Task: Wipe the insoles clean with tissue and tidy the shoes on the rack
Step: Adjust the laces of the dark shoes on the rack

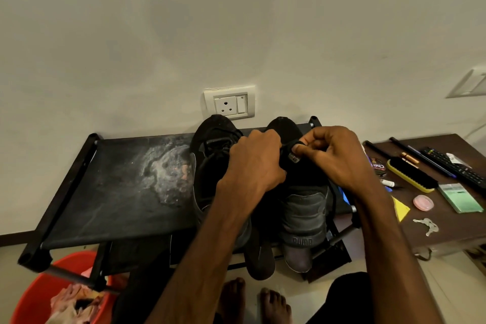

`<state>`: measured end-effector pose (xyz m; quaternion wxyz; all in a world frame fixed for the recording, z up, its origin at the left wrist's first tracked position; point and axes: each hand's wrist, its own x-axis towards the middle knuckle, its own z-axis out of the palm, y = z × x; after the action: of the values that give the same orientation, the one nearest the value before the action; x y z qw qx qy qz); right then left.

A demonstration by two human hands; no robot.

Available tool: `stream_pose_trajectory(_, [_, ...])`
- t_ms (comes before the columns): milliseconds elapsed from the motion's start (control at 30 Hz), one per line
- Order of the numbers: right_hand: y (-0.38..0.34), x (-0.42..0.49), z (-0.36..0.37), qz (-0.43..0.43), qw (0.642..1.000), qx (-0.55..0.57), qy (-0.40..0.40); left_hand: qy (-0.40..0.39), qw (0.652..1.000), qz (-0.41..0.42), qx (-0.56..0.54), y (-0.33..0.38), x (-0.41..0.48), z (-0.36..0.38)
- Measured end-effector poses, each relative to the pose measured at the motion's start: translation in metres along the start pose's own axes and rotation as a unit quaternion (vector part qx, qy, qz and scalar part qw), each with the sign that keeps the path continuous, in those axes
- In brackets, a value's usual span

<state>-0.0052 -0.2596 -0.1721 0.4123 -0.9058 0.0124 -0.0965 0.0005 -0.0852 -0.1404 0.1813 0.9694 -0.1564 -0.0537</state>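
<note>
Seemingly early: left grip (253, 160) and right grip (339, 158) both pinch the Puma shoe (302, 208) by its tongue, at the rack (118, 192)'s right end; no tissue visible.

Wall socket (229, 103), mounted on the wall. Red bucket (39, 294), lower left, filled with cloths (71, 302). Brown table (452, 229), right, on which are laid a remote control (455, 166), yellow-backed brush (411, 175), batteries (410, 158), polish tin (378, 166), pink lid (423, 202), keys (427, 226), green packet (460, 197).

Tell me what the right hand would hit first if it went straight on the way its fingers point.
Probably the left hand, just beyond the right hand's fingertips over the black Puma shoe; the depth between them is unclear.
</note>
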Motion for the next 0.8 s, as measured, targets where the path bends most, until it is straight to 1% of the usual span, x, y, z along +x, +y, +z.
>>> stream_pose_trajectory(133, [-0.007, -0.007, -0.006, -0.034, 0.999, 0.009, 0.013, 0.097, 0.994, 0.011, -0.040, 0.003, 0.002, 0.004])
stream_pose_trajectory(200, [-0.009, -0.012, -0.010, -0.048, 0.999, 0.016, 0.011, 0.118, 0.992, 0.022, -0.047, 0.005, 0.004, 0.006])
stream_pose_trajectory(300, [-0.013, -0.018, -0.018, -0.045, 0.999, 0.014, -0.009, 0.124, 0.991, 0.019, -0.050, 0.005, 0.006, 0.007])
stream_pose_trajectory(433, [-0.017, -0.025, -0.026, 0.000, 0.995, -0.099, -0.031, 0.122, 0.990, 0.012, -0.066, 0.003, 0.008, 0.008])
stream_pose_trajectory(567, [-0.025, -0.028, -0.029, 0.000, 0.987, -0.157, -0.043, 0.111, 0.991, 0.022, -0.077, 0.000, 0.009, 0.008])
stream_pose_trajectory(667, [-0.028, -0.030, -0.028, -0.005, 0.988, -0.148, -0.048, 0.095, 0.990, 0.022, -0.098, -0.006, 0.012, 0.008])
stream_pose_trajectory(800, [-0.025, -0.028, -0.021, -0.014, 0.991, -0.128, -0.046, 0.096, 0.988, 0.018, -0.122, -0.012, 0.016, 0.009])
